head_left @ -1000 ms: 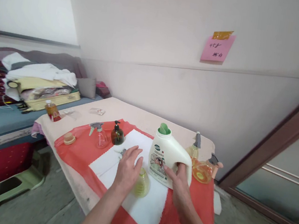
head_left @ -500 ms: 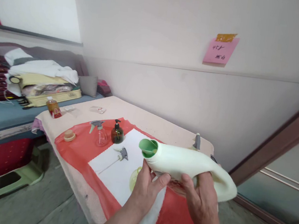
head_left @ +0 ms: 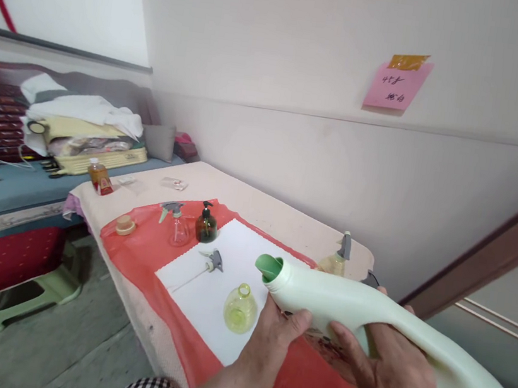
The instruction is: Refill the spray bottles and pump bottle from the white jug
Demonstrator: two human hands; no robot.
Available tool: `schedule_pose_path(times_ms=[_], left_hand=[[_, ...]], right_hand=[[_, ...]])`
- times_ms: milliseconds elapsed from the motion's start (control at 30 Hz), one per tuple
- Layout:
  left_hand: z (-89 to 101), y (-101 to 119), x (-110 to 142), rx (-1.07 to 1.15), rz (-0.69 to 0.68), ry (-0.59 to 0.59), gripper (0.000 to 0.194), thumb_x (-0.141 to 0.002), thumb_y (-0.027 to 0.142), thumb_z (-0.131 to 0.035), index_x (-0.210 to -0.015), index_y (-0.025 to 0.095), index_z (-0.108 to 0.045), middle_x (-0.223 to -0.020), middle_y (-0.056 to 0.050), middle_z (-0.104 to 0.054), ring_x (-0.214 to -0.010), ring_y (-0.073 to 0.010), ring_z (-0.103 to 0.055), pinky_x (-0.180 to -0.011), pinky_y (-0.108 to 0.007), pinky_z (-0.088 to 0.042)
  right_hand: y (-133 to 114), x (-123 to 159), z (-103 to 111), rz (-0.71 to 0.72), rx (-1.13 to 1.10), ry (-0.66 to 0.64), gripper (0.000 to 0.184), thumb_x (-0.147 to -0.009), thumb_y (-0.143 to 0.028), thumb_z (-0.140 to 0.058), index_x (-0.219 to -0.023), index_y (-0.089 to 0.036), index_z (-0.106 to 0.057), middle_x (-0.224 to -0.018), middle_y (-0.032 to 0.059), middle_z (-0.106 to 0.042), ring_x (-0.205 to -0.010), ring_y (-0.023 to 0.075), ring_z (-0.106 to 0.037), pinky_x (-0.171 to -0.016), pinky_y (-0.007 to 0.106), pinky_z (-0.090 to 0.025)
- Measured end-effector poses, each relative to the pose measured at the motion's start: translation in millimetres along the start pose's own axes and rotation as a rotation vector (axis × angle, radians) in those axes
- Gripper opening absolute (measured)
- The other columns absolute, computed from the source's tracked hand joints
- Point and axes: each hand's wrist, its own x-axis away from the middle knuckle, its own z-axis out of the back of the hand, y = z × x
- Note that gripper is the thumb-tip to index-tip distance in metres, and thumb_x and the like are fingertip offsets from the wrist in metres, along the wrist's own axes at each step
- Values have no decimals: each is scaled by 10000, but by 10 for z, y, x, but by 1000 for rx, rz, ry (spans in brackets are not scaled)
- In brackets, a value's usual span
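A pale green detergent jug (head_left: 345, 297) lies nearly level in the air, its open green pouring spout (head_left: 271, 267) facing left. My left hand (head_left: 276, 333) is closed on its underside close to the neck. My right hand (head_left: 394, 364) is wrapped round the handle. Left of the spout and lower, a see-through yellow-green spray bottle body (head_left: 240, 312) stands upright and uncapped on a white sheet (head_left: 232, 251). Its inside looks yellowish at the bottom. A grey spray trigger (head_left: 215, 261) with a thin tube lies beside it. My palms hide part of the jug.
On the red cloth (head_left: 135, 260) stand a clear spray bottle (head_left: 179, 231), a brown pump bottle (head_left: 206, 225) and a tan lid (head_left: 126, 225). Behind the jug is a yellowish spray bottle (head_left: 336, 261). An amber bottle (head_left: 99, 177) stands far left; a red-topped stool (head_left: 7, 256) is below.
Both hands have moved the jug to the right and closer, its rear end swinging down. The yellow-green bottle, partly covered by my left hand before, now shows fully.
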Motion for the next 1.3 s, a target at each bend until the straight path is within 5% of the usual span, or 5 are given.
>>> schedule_pose_path(times_ms=[267, 567, 867, 1033, 1300], left_hand=[[160, -167, -72, 130, 215, 234, 564, -789, 574, -652, -1242, 248, -571, -1252, -90, -627, -1052, -224, -595, -727, -276, -468], [216, -166, -146, 257, 272, 366, 547, -791, 502, -674, -1249, 224, -566, -1212, -86, -652, -955, -218, -645, -734, -301, -512], [247, -224, -134, 361, 306, 343, 558, -804, 501, -655, -1253, 182, -566, -1172, -117, -667, -906, -221, -667, -735, -309, -539], [268, -265, -148, 397, 319, 338, 552, -799, 495, -655, -1223, 147, -596, -1169, -133, -660, -879, -222, -669, -726, -314, -549], [273, -269, -146, 404, 309, 284, 523, -818, 514, -620, -1183, 139, -627, -1159, -129, -676, -890, -232, -666, -774, -341, -551]], right_hand=[[99, 164, -108, 128, 16, -25, 470, -861, -483, -612, -1116, -88, -621, -1088, 239, -703, -1072, 398, -650, -1054, 651, -368], [-60, 75, -72, 246, 82, 26, 361, -843, -405, -650, -888, -49, -684, -962, 268, -709, -967, 438, -667, -971, 662, -450], [-121, 8, -23, 256, 176, 35, 355, -863, -465, -616, -749, -138, -689, -833, 176, -728, -742, 300, -686, -921, 562, -502], [-166, -58, 23, 265, 151, 55, 338, -819, -440, -691, -656, -144, -670, -521, 72, -619, -644, 283, -674, -957, 597, -484], [-219, -122, 54, 280, 178, 91, 329, -798, -437, -715, -709, -123, -672, -866, 209, -739, -682, 296, -702, -963, 597, -489]])
